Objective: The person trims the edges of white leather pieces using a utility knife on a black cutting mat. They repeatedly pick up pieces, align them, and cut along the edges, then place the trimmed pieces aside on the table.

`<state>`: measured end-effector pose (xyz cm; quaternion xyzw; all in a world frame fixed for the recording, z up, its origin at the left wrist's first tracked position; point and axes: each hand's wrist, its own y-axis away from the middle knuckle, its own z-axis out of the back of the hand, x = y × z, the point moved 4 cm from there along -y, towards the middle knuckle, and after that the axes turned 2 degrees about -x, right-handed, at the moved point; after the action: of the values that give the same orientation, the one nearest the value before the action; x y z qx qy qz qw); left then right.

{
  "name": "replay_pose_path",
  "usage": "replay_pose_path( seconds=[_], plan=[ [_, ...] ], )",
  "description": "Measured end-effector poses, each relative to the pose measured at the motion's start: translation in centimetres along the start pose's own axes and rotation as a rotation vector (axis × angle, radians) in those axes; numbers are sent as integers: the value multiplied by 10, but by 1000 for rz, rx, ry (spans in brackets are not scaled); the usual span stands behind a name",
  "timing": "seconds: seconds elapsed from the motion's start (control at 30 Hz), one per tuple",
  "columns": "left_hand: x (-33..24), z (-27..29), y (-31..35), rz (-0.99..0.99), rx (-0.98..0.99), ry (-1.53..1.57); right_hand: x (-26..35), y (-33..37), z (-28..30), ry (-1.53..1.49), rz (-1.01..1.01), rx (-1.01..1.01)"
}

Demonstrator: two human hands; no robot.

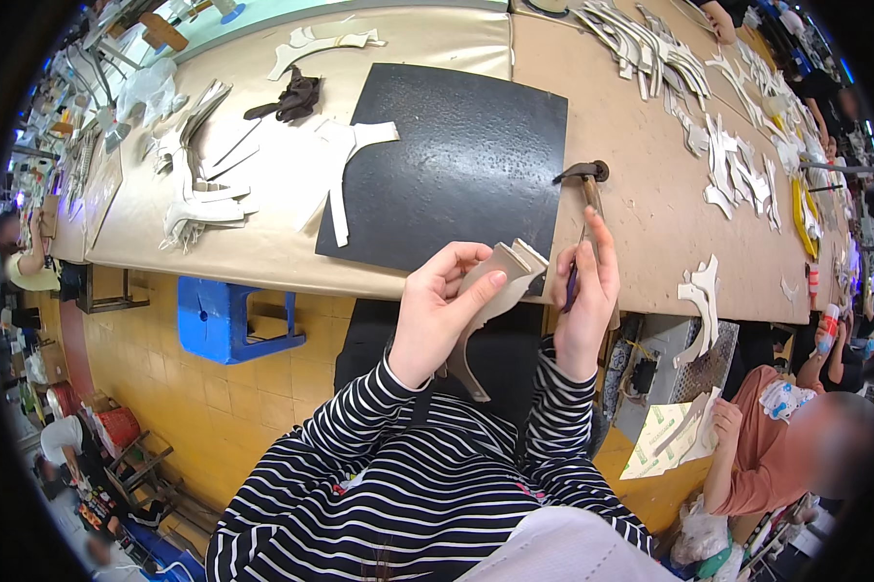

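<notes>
My left hand (444,308) is closed around a curved grey-beige cut piece (505,281), thumb across its face; it looks like a shoe-upper part, and its narrow tail hangs toward my lap. My right hand (589,296) is just right of it. A slim tool with a purple handle (572,283) is held in its curled fingers, while one finger points up; the tool's exact kind is unclear. Beyond that hand, a hammer (584,174) lies at the edge of a black board (456,155), its handle partly hidden. A white cut piece (345,160) rests on the board's left part.
Stacked white cut pieces (204,199) and a dark cloth (296,95) lie on the table's left. More cut pieces (650,48) are spread at the right. A blue stool (226,318) stands below the table edge. At right, another person's hand (726,422) holds a sheet.
</notes>
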<state>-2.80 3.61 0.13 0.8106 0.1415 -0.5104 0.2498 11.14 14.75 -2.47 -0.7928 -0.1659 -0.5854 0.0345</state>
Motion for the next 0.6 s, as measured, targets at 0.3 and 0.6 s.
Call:
replay_pose_path(
  seconds=[0.3,0.6],
  plan=[
    [-19,20,-1,-170,66,-479,1,-12,10,279,-2,156],
    [-25,26,10,100,403,-488,30,33,-13,201,-550,791]
  ],
)
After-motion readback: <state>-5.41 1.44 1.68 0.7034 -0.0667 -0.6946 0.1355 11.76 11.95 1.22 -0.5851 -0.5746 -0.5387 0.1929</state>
